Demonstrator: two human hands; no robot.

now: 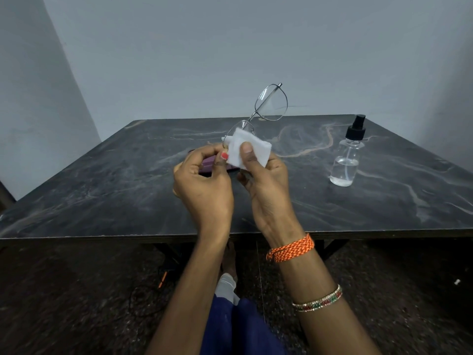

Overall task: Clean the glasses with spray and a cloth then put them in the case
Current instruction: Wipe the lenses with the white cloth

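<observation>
Thin metal-framed glasses (271, 102) are held up above the dark marble table (102, 190), tilted with one lens high and the other low. My left hand (204, 183) pinches the frame by the lower lens. My right hand (266, 183) presses a folded white cloth (249, 149) around that lower lens, thumb on top. A purple glasses case (207, 163) lies on the table behind my hands, mostly hidden. A clear spray bottle (346, 160) with a black pump top stands upright to the right.
The table's front edge runs just below my wrists. A grey wall rises behind the table. Under the table I see my legs, a foot and a dark cable on the speckled floor.
</observation>
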